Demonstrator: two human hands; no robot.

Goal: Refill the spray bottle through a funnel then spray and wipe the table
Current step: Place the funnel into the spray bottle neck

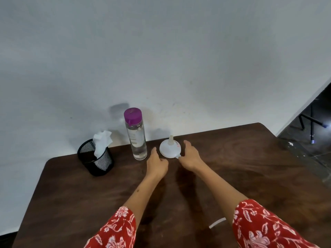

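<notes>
the funnel (170,147) is set upside down on the table (232,167), right of the water bottle (136,134). it is flanked by the left hand (156,162) and right hand (190,155), both relaxed, nothing gripped, seemingly for pickup.

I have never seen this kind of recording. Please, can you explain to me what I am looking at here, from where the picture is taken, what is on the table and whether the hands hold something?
There is no robot. One camera worn on a person's head looks forward and down at their two bare hands. On the dark brown table stand a clear bottle with a purple cap, a white funnel lying upside down with its spout up, and a black mesh cup holding white tissue. The left hand holds nothing, fingers loosely curled. The right hand is beside the funnel, at its rim; whether it grips it yet is unclear. I see no spray bottle.
</notes>
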